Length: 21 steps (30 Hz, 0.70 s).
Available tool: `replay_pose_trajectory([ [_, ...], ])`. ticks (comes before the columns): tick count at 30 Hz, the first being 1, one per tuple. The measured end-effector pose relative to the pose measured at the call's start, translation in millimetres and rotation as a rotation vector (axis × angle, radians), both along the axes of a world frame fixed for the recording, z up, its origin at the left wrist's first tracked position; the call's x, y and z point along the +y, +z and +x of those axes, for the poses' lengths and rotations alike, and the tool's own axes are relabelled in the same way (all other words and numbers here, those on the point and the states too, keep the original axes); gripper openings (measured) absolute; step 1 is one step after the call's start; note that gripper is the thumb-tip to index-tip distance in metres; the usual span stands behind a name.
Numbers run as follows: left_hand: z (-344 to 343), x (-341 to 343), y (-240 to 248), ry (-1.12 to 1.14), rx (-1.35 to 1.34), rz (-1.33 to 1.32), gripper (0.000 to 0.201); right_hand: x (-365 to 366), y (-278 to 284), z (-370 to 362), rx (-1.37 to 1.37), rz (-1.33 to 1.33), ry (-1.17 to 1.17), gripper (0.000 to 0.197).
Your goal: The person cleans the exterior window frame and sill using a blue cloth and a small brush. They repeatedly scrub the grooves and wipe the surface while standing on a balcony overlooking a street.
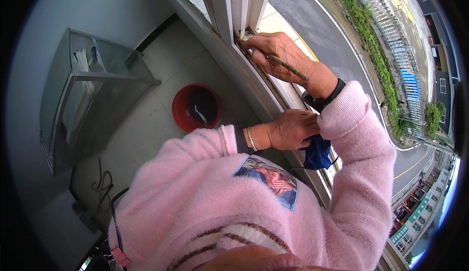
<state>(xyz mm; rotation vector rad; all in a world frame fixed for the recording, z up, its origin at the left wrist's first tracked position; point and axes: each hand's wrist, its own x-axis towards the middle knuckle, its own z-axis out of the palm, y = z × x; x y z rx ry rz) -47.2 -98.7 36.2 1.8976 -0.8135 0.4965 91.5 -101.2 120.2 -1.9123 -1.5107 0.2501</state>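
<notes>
My right hand is closed around a slim stick-like tool with a brownish, mottled handle. The tool's far end reaches down into the corner of the sliding window's track, where my fingertips partly hide it. Lower along the sill, my left hand is curled over a dark blue cloth, which bunches below the fingers against the frame. Its fingertips are partly hidden by my right sleeve. A white window frame rises just beyond my right hand.
A red bucket with a dark inside and a white strip stands on the tiled floor. To the left is a glass-sided cabinet holding papers. A dark cord lies near it. Outside the open window runs a road.
</notes>
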Motion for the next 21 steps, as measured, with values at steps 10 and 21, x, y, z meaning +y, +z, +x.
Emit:
replay_pose_trajectory([
  [10, -1, -1, 2, -0.014, 0.055, 0.013, 0.037, 0, -15, 5, 0.197, 0.042, -0.041, 0.022],
  [21, 0, 3, 6, -0.036, 0.071, 0.028, 0.041, 2, -24, 8, 0.268, 0.008, -0.069, 0.024],
])
